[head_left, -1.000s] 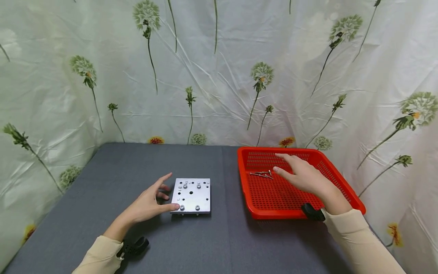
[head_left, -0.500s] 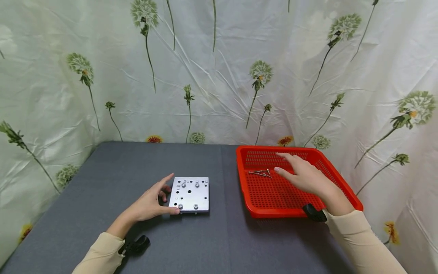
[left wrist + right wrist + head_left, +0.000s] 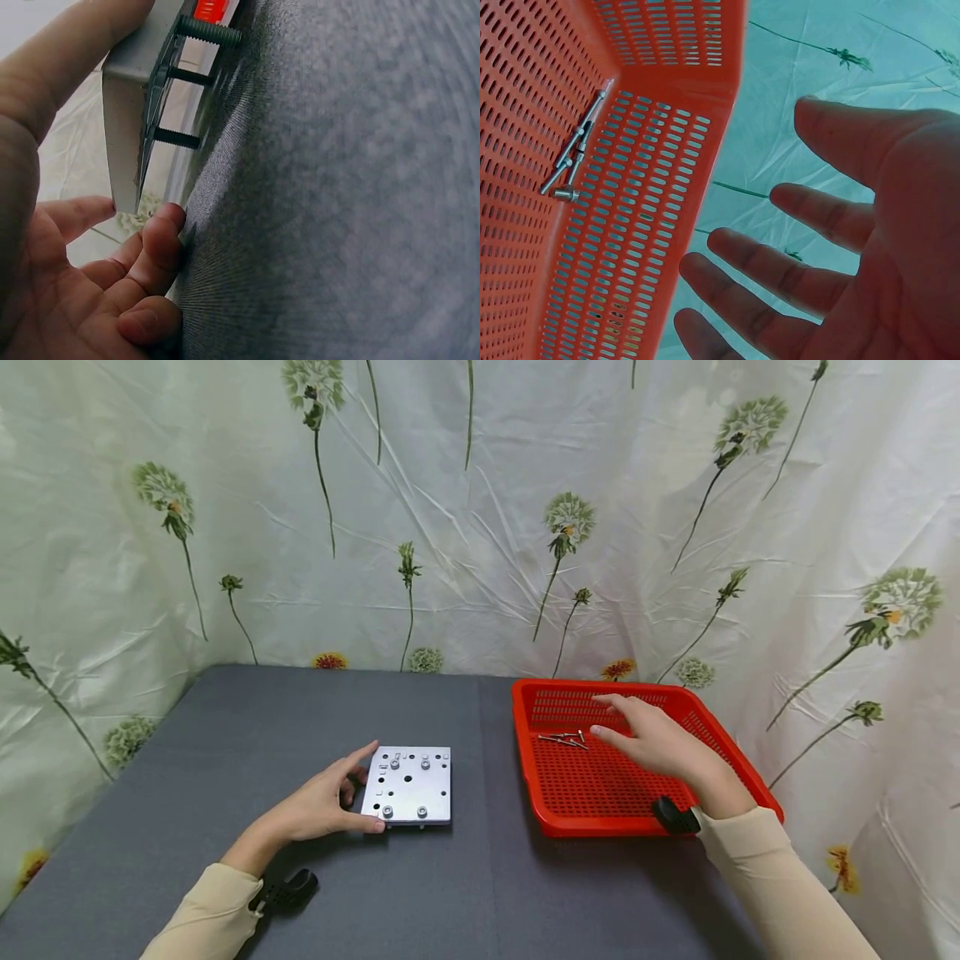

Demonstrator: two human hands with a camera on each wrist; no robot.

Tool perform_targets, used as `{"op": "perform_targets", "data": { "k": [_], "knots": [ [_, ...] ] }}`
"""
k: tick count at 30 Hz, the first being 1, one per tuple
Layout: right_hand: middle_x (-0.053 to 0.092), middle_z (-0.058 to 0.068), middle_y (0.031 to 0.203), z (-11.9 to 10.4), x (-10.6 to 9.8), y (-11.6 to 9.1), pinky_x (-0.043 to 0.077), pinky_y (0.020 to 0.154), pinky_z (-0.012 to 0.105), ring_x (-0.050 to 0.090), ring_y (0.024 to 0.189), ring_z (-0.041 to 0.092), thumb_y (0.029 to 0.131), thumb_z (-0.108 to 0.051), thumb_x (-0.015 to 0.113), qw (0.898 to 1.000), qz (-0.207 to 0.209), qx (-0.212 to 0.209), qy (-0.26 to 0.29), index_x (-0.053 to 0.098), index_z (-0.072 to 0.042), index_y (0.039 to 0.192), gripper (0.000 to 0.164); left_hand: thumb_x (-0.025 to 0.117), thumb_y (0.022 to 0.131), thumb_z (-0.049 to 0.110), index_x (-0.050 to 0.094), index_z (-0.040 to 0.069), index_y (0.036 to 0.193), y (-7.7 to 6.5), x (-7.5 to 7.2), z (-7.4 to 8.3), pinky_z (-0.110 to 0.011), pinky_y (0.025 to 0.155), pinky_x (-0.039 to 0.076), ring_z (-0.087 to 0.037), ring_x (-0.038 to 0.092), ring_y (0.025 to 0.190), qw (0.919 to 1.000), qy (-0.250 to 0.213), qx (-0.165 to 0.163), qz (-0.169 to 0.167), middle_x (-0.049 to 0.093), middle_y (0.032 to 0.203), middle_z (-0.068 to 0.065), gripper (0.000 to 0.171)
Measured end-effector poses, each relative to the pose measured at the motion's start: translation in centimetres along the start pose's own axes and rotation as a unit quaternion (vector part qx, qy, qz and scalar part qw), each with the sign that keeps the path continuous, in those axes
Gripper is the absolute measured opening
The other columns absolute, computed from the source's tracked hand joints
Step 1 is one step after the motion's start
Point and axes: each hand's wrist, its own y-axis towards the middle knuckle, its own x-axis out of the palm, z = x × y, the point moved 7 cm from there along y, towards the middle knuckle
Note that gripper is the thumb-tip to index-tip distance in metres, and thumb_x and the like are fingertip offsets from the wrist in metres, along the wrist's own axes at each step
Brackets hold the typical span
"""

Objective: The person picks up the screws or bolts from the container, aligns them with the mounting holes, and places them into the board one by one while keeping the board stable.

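A square silver metal plate (image 3: 427, 789) with several holes lies face up on the dark grey cloth. Bolts (image 3: 422, 812) sit in it, and their threaded ends (image 3: 178, 138) stick out underneath, holding the plate off the cloth in the left wrist view. My left hand (image 3: 318, 806) pinches the plate's left end, thumb at the near edge and index fingertip at the far corner; its other fingers curl loosely below. Above the red basket (image 3: 543, 824) hovers my right hand (image 3: 663, 743), fingers apart and holding nothing. Several loose bolts (image 3: 568, 157) lie inside that basket.
The basket has slotted walls and stands on the cloth-covered table (image 3: 450, 902) to the right of the plate. A pale curtain (image 3: 480, 527) with printed flowers hangs behind and along both sides. Black straps (image 3: 288, 893) sit on both wrists.
My left thumb has shifted from the plate's left front corner to its near edge, and the index finger has met the far corner. The right hand stays over the basket. The view drifts slightly.
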Motion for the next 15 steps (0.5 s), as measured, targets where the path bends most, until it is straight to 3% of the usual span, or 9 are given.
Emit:
{"op": "perform_targets", "data": {
  "k": [7, 15],
  "knots": [
    [0.064, 0.025, 0.142, 0.7, 0.6, 2.1, 0.049, 0.109, 0.063, 0.061, 0.131, 0.044, 0.106, -0.031, 0.068, 0.999, -0.032, 0.001, -0.008, 0.057, -0.001, 0.151, 0.055, 0.098, 0.077, 0.041, 0.027, 0.009, 0.17, 0.0, 0.0, 0.0, -0.028, 0.075, 0.038, -0.018, 0.049, 0.09, 1.0, 0.002, 0.0, 0.0, 0.056, 0.125, -0.013, 0.121],
    [0.072, 0.02, 0.131, 0.0, 1.1, 4.7, 0.054, 0.103, 0.057, 0.068, 0.119, 0.037, 0.105, -0.024, 0.071, 0.997, -0.069, -0.026, -0.019, 0.066, 0.0, 0.141, 0.044, 0.098, 0.077, 0.04, 0.027, 0.009, 0.17, 0.0, 0.0, 0.0, -0.028, 0.074, 0.038, -0.017, 0.049, 0.089, 1.0, 0.001, -0.002, 0.002, 0.055, 0.124, -0.012, 0.121]
  ]
}}
